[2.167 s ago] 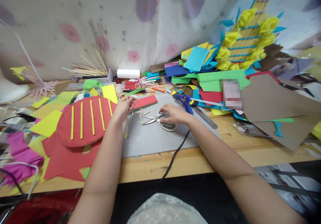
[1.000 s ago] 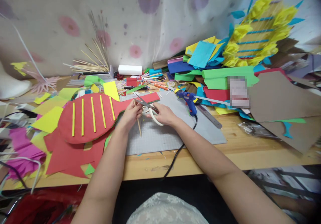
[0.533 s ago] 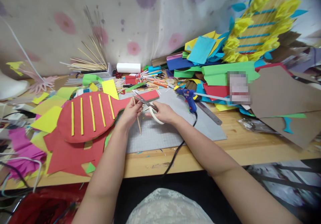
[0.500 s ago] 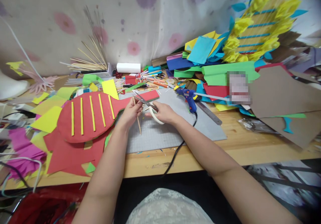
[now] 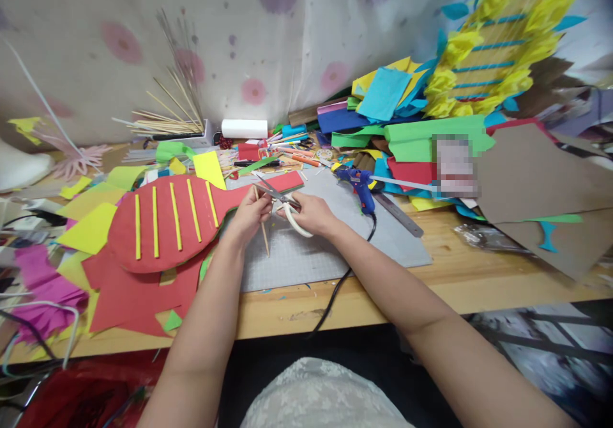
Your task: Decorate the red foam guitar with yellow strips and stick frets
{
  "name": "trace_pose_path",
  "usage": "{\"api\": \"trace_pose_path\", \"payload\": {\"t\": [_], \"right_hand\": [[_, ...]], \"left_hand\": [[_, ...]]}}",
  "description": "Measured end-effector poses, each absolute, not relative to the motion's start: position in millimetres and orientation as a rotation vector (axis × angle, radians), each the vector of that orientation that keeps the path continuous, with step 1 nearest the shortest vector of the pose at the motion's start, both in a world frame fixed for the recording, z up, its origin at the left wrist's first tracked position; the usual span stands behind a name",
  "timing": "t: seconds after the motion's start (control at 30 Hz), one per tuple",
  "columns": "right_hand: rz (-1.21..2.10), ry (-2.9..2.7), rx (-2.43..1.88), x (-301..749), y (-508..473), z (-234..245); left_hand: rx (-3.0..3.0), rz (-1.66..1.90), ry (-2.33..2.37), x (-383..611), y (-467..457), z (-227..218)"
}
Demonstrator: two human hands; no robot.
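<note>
My left hand (image 5: 255, 212) pinches a thin wooden stick (image 5: 265, 236), which slants down over the grey cutting mat (image 5: 306, 265). In my right hand (image 5: 313, 214) is a pair of scissors with white handles (image 5: 297, 221). Their blades point up and left, close to the stick's upper end; whether they touch it I cannot tell. Left of my hands lies a red guitar-shaped cutout (image 5: 165, 246) with several yellow strips across its round body. Its neck reaches behind my hands.
A blue glue gun (image 5: 361, 188) lies right of the mat, its black cord running to the table's front edge. A metal ruler (image 5: 400, 216) is beside it. Wooden sticks (image 5: 167, 124) and coloured paper crowd the back. A yellow-flowered guitar shape (image 5: 493, 57) stands back right.
Almost nothing differs. The whole view has shifted very slightly, while both hands, the stick and the scissors keep the same positions relative to each other.
</note>
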State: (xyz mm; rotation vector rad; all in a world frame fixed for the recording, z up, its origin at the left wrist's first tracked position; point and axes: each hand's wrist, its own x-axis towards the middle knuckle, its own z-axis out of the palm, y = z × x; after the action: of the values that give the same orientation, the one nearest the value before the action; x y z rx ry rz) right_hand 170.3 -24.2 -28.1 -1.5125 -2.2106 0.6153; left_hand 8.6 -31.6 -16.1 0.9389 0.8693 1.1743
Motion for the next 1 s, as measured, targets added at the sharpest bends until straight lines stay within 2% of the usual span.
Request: {"api": "trace_pose_path", "payload": {"t": [0.17,0.6,1.0], "right_hand": [[0.535,-2.203,-1.479,170.6,-17.8,-36.4],[0.736,-2.139,-1.258,175.9,-16.4,-35.7],[0.736,-2.144,-1.343,168.1,-23.9,-33.6]], "left_hand": [[0.877,1.161,0.829,8.0,-30.4,-16.4],[0.844,1.133,0.821,5.2,-33.4,-10.0],[0.913,1.189,0.872,10.2,-33.1,-17.4]]}}
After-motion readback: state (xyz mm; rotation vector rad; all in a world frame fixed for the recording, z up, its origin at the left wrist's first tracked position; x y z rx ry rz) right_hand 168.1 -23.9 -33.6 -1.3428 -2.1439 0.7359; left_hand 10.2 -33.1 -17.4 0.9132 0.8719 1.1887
